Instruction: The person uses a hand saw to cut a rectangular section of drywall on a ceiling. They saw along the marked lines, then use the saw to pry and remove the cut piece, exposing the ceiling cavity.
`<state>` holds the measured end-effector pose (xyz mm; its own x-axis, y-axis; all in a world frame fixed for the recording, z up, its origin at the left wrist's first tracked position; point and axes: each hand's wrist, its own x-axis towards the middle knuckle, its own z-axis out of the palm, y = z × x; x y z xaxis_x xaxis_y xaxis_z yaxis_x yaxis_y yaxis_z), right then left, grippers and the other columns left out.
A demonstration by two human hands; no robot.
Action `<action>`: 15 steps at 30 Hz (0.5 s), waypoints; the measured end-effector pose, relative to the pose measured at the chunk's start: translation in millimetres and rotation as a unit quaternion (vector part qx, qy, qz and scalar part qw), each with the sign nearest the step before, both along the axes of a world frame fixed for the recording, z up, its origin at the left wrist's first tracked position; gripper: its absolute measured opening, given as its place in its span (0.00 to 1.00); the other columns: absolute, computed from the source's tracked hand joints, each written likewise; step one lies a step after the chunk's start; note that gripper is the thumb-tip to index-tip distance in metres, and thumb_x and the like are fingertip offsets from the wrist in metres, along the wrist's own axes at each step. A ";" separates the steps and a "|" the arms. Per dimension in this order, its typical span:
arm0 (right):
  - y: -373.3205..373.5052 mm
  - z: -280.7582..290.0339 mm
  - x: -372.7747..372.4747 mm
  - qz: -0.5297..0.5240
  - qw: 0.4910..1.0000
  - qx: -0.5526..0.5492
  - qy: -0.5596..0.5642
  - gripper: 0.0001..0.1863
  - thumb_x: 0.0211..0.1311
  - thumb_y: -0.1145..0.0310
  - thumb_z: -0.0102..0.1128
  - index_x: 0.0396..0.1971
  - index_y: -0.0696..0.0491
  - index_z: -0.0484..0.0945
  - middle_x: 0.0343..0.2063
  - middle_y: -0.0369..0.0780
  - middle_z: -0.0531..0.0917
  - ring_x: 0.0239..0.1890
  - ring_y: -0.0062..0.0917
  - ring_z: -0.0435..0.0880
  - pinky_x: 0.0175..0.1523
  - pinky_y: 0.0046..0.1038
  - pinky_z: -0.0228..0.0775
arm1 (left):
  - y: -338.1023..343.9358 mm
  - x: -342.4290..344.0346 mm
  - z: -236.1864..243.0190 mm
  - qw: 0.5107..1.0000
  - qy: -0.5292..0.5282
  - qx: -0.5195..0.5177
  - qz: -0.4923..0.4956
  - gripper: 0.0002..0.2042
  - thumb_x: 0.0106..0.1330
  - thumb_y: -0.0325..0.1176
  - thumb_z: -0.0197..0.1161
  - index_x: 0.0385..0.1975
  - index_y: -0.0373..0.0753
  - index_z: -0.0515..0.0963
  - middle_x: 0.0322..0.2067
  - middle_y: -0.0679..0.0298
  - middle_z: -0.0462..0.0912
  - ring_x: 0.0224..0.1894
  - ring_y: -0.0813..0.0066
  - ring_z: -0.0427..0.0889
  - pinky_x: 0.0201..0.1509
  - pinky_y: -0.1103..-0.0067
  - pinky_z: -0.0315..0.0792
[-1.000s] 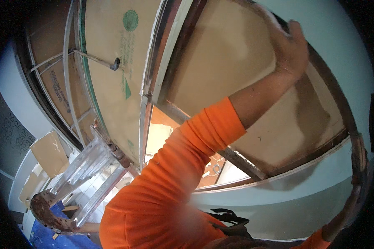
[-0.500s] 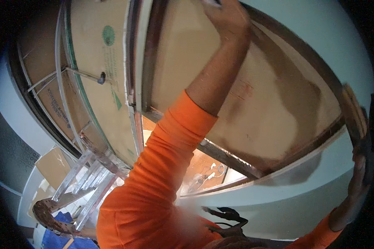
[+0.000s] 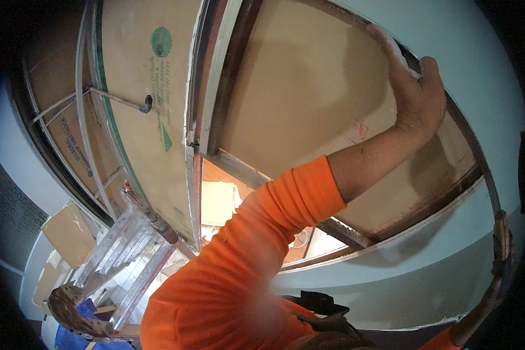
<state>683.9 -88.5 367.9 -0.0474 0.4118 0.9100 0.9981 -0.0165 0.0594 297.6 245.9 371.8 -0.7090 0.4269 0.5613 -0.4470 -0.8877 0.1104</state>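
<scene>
My left hand (image 3: 419,96) reaches up across the view, its orange sleeve coming from the lower left. Its fingers lie stretched along the dark frame edge (image 3: 464,119) beside a brown board panel (image 3: 309,87), with the thumb apart. The fingertips press against or over that edge; whether anything small is under them cannot be made out. At the dim right rim, my right hand (image 3: 493,289) is closed around the lower end of a short wooden piece (image 3: 501,234). That piece stands roughly upright near the pale green wall surface.
A lit opening (image 3: 219,201) shows between the frame members below the panel. Left of it are another board panel (image 3: 140,99), a pipe with a black elbow (image 3: 146,105), and a paint-spattered stepladder (image 3: 137,286). A cardboard piece (image 3: 70,236) and blue sheeting (image 3: 93,309) lie lower left.
My left hand has swung right and down from the top of the panel to its right-hand frame edge. My right hand and the wooden piece have moved lower along the right rim.
</scene>
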 end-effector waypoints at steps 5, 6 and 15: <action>23.7 7.4 -14.9 0.022 0.999 -0.025 -0.039 0.38 0.70 0.38 0.52 0.63 0.58 0.73 0.45 0.47 0.81 0.43 0.30 0.82 0.43 0.32 0.75 | 16.3 -39.9 -0.1 0.996 0.003 0.081 -0.026 0.40 0.66 0.26 0.47 0.71 0.19 0.31 0.74 0.34 0.37 0.78 0.45 0.35 0.79 0.69 0.30; 38.0 11.9 -34.8 0.034 0.996 -0.033 -0.074 0.39 0.70 0.38 0.52 0.63 0.59 0.73 0.45 0.47 0.82 0.41 0.29 0.82 0.41 0.31 0.75 | 24.0 -51.1 4.4 0.997 -0.006 0.073 0.009 0.39 0.67 0.27 0.47 0.71 0.19 0.32 0.74 0.34 0.38 0.78 0.45 0.36 0.79 0.69 0.30; 124.7 43.7 -138.4 0.126 0.963 -0.065 -0.230 0.38 0.71 0.38 0.50 0.64 0.57 0.74 0.40 0.41 0.83 0.31 0.20 0.75 0.32 0.27 0.67 | 83.4 -86.0 11.3 0.979 -0.022 -0.013 0.204 0.37 0.69 0.29 0.50 0.74 0.24 0.40 0.63 0.43 0.66 0.59 0.56 0.69 0.68 0.72 0.60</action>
